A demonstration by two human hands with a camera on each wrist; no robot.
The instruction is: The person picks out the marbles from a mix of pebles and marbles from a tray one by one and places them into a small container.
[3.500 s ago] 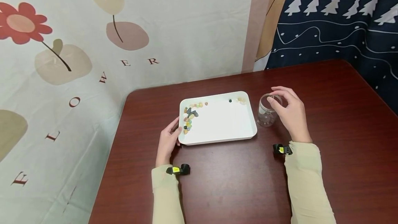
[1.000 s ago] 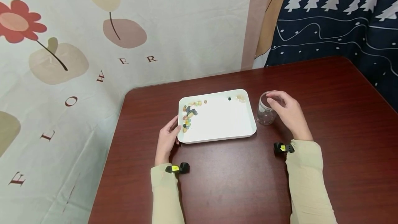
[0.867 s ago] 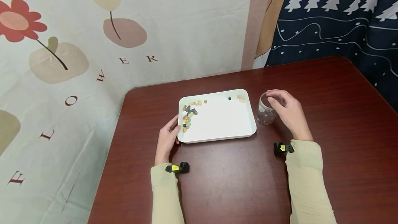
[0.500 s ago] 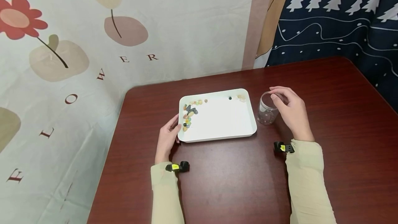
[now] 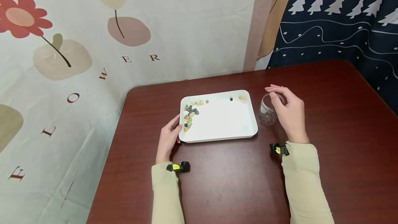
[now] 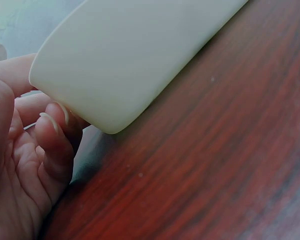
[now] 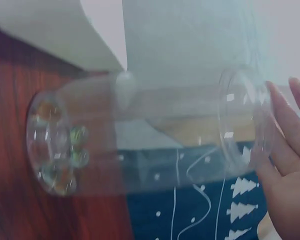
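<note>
Head view: the left hand (image 5: 168,141) is gripping the left edge of the white tray (image 5: 220,122), thumb over the rim. Coloured stones (image 5: 192,114) are lying mostly along the tray's left side, some near its far right corner. The right hand (image 5: 290,115) is reaching over the mouth of the clear jar (image 5: 266,114), fingers slightly parted from the thumb, holding nothing visible; rim contact cannot be determined. The jar is standing upright on the table (image 5: 230,179) beside the tray, glassy beads (image 7: 80,158) resting at its bottom.

A clear jar (image 5: 266,115) (beads (image 7: 80,158) inside) stands upright beside a white tray (image 5: 222,122) of stones (image 5: 193,112).
</note>
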